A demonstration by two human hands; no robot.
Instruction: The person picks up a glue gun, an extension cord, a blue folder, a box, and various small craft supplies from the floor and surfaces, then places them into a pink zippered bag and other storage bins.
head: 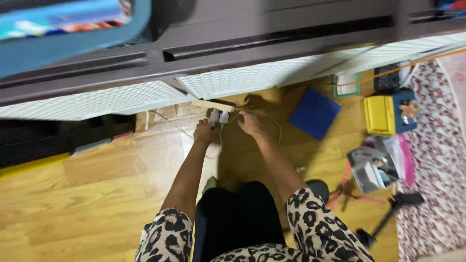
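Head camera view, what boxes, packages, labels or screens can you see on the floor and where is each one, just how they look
Blue square flat package: on the wood floor, right of the right hand.
Yellow and blue box: at the rug's edge, blocky, with a small figure on the blue part.
Green-framed white card: by the white panel, rectangular.
Silvery open package: lower right, crumpled, with pink beside it.
No screens visible.
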